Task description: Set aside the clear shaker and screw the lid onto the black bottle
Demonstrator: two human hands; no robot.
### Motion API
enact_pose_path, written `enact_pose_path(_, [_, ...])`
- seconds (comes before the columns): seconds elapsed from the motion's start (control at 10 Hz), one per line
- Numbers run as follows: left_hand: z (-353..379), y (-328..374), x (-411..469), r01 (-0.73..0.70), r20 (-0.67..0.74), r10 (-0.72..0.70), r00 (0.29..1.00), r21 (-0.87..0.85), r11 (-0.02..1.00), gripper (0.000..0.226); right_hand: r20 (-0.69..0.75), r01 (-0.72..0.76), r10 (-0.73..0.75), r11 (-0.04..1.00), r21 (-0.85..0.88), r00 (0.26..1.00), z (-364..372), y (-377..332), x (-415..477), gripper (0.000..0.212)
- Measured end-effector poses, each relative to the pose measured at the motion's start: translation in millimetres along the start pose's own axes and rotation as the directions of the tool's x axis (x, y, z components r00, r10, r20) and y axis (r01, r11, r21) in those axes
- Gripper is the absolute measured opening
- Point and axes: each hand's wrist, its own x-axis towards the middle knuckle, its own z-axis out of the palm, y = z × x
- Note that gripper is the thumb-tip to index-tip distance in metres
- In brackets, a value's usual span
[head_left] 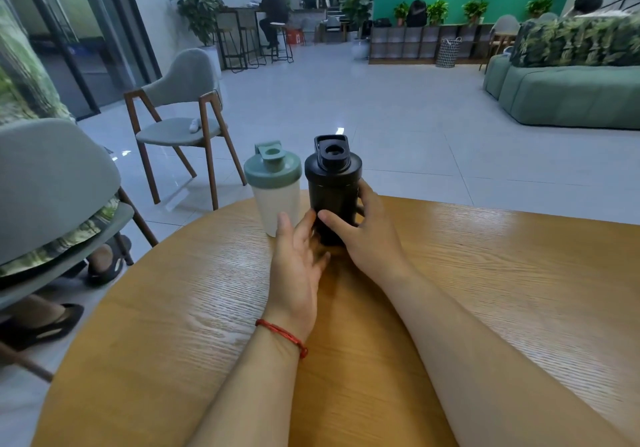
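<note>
While upright, black bottle (331, 197) in right hand (367, 235)

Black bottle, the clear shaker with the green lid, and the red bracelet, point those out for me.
black bottle (331, 201), head view, on its dark side wall.
clear shaker (275, 204), head view, on its pale translucent body.
red bracelet (282, 333), head view, on the cord across the left wrist.

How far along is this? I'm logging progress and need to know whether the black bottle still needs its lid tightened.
Done: the clear shaker stands apart on the table. In hand: the right hand grips the black bottle, the left hand is open beside it. The lid sits on top; whether it's fully tightened can't be told.
</note>
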Motion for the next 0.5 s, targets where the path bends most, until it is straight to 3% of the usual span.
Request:
enact_pose_path(0.3, [-1.4, 0.2, 2.5, 0.058, 0.018, -0.056, 0.998, -0.157, 0.986, 0.082, -0.003, -0.002, 0.002, 1.000, -0.013, 1.000, 5.3, -2.0, 1.0, 0.057])
enact_pose_path(0.5, [-0.7, -0.6, 1.6, -0.015, -0.067, 0.003, 0.998, -0.174, 0.985, 0.068, -0.001, -0.054, 0.054, 0.998, 0.023, 0.999, 6.3, -4.2, -2.9, 0.078])
